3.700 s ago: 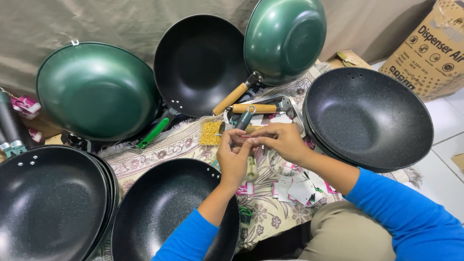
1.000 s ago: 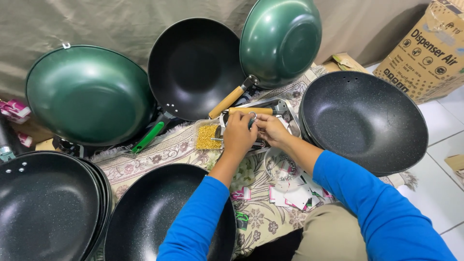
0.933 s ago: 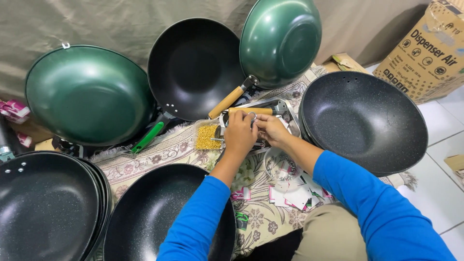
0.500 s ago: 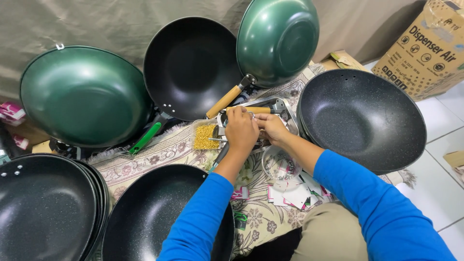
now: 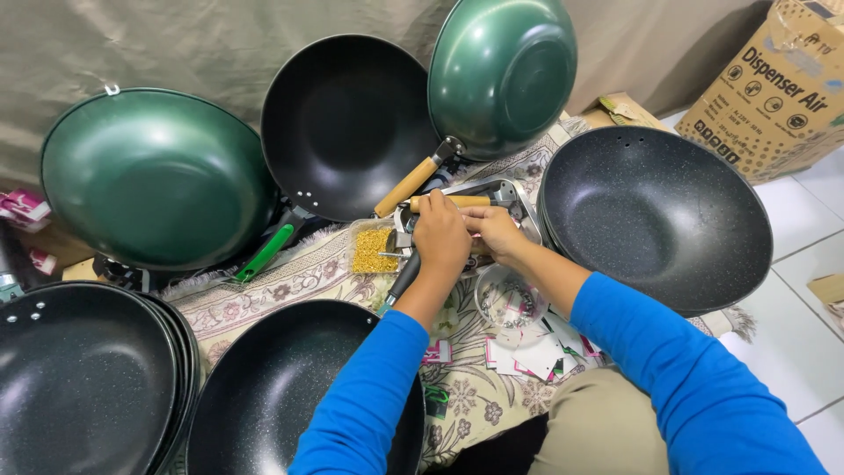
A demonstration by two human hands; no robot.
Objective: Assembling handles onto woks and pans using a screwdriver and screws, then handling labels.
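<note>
Both hands moved forward: left hand, right hand over metal tray.

dark green wok, black speckled wok, blue sleeves, beige floral cloth, tan wooden handle, brown cardboard box

Woks ring the patterned cloth: black wok right, another near-left; only a narrow gap between
</note>
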